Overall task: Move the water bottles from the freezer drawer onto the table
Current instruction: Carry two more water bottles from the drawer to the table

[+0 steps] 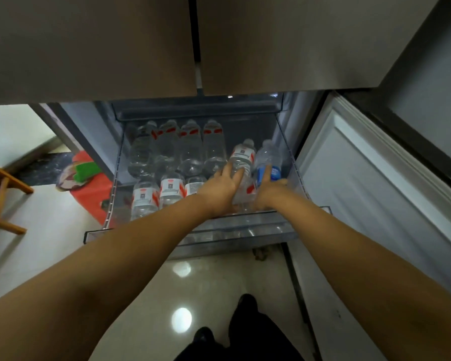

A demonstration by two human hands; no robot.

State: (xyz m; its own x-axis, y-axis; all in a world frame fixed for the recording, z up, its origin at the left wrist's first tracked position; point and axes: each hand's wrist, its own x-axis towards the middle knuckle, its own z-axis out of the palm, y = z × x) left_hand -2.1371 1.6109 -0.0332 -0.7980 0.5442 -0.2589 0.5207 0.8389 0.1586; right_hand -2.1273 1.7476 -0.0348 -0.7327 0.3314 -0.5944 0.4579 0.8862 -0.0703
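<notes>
Each grip (both inside the freezer drawer (294, 162)) clasps 1 bottle.

Both forearms are showing bare from the near edge of the frame up to the wrists, with no sleeve reaching them. The left hand (220, 187) and right hand (267, 192) are wearing no gloves, rings or watch. Low down near centre, dark trousers (245, 340) and dark footwear (248, 303) are showing.

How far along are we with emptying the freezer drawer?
Early, it seems. The table is out of view, so nothing can be confirmed as moved. In hand: left hand grips a red-labelled bottle, right hand a blue-labelled bottle. Left: at least seven bottles lying in the drawer.
</notes>
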